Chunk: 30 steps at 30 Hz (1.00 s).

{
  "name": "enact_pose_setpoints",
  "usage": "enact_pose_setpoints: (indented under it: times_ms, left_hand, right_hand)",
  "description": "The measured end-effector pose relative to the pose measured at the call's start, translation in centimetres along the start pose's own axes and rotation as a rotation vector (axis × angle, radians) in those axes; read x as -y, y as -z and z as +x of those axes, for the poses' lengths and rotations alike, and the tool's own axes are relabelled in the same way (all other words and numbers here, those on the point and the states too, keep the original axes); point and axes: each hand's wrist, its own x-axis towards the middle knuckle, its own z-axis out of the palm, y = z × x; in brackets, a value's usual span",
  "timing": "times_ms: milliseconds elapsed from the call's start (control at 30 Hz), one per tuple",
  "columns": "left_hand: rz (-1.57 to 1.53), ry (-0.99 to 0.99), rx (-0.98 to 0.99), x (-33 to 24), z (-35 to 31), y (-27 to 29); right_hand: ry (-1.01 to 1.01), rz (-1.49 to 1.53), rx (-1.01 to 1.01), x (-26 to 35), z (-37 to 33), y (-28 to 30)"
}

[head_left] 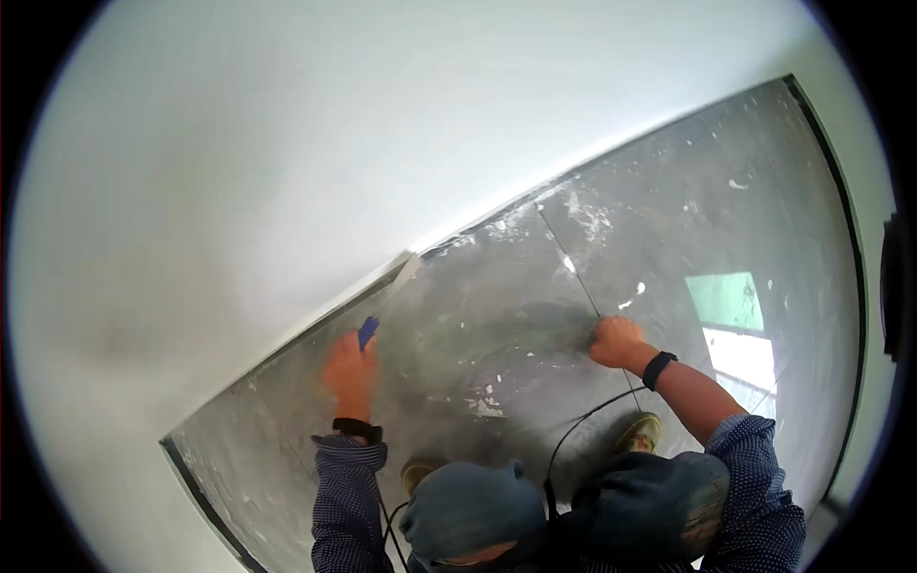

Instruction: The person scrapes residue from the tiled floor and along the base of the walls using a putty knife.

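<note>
My left hand (351, 377), slightly blurred, is closed round the blue handle of a scraper (369, 330). Beyond the handle, a pale blade-like strip (405, 271) reaches the foot of the white wall (287, 172); its join with the handle is hard to make out against the floor. Over to the right, my right hand (617, 342) is curled low above the grey floor (516, 315), beside a thin dark joint line. Its fingers point away and hide whatever they may hold. A dark band circles each wrist.
White splashes (587, 220) and crumbs dot the floor along the wall. My bent knees (473, 511) and shoes (640, 435) are at the bottom. A black cord (579, 420) hangs between my legs and right wrist. Window light (740, 353) reflects at right; dark edging (841, 181) borders the floor.
</note>
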Motion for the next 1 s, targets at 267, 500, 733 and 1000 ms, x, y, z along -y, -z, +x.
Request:
enact_pose_setpoints:
  times_ms: [267, 500, 733, 1000]
  left_hand:
    - [-0.136, 0.02, 0.202, -15.8, 8.5, -1.6]
    - [-0.327, 0.021, 0.302, -21.1, 8.3, -1.8]
    - [-0.709, -0.034, 0.531, -19.7, 6.3, 3.3]
    - [-0.422, -0.376, 0.496, -16.0, 9.6, 16.6]
  right_hand:
    - [0.066, 0.047, -0.012, -1.2, 0.2, -0.1]
    - [0.257, 0.649, -0.096, 1.6, 1.1, -0.1]
    - [0.408, 1.633, 0.2, 14.5, 2.0, 1.4]
    - [0.195, 1.869, -0.083, 15.3, 3.0, 1.3]
